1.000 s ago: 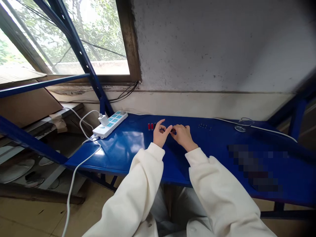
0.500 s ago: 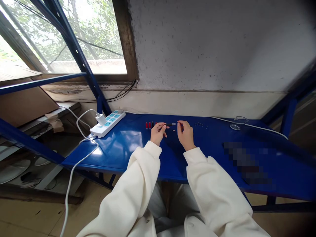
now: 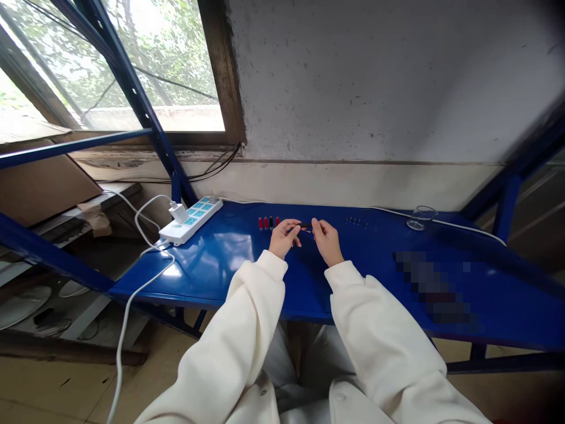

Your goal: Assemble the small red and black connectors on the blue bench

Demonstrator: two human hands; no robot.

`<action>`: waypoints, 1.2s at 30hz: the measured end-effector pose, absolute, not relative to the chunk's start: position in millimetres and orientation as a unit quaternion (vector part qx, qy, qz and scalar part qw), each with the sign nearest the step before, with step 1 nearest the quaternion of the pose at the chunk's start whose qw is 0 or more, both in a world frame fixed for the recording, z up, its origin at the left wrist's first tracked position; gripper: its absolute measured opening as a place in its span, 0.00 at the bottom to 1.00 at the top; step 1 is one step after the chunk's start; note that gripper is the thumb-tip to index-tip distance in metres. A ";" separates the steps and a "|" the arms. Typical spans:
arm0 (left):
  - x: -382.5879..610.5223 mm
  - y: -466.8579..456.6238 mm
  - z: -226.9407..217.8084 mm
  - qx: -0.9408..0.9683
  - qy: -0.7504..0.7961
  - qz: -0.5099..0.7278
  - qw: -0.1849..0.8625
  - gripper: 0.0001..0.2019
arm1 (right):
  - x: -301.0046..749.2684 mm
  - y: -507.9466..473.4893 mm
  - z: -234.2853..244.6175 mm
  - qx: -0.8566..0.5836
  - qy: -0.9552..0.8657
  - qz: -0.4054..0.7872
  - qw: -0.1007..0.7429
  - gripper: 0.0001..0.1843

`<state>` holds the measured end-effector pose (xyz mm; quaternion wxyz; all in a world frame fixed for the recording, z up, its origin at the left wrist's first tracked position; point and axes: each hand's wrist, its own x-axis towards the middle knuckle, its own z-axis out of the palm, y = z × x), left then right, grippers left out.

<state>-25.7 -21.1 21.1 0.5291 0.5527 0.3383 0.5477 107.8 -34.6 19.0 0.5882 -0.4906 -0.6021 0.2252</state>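
Both my hands hover over the far middle of a blue metal table (image 3: 229,265). My left hand (image 3: 285,237) pinches one end of a small dark rod-like part (image 3: 304,225). My right hand (image 3: 325,239) pinches its other end, so the part spans the gap between the fingertips. Just left of my left hand stands a short row of small red and black pieces (image 3: 268,222). A row of tiny dark pieces (image 3: 356,222) lies to the right of my right hand.
A white power strip (image 3: 190,219) with a plugged-in charger and white cable lies at the table's far left. A clear glass dish (image 3: 421,217) and a thin white wire sit at the far right. A wall and window stand close behind.
My hands lifted the dark part off the table, spread apart along it, then drew closer together on it. The view shifted slightly.
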 end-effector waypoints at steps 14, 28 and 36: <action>-26.1 -23.0 23.8 0.539 0.340 0.544 0.546 0.16 | 106.9 -36.1 19.4 -0.486 -0.595 0.220 0.601 0.22; -24.9 -22.2 17.6 0.606 0.327 0.517 0.509 0.17 | 108.5 -34.7 18.5 -0.477 -0.590 0.248 0.602 0.23; -21.6 -27.3 14.1 0.665 0.362 0.498 0.423 0.14 | 105.5 -35.0 18.2 -0.462 -0.583 0.277 0.608 0.23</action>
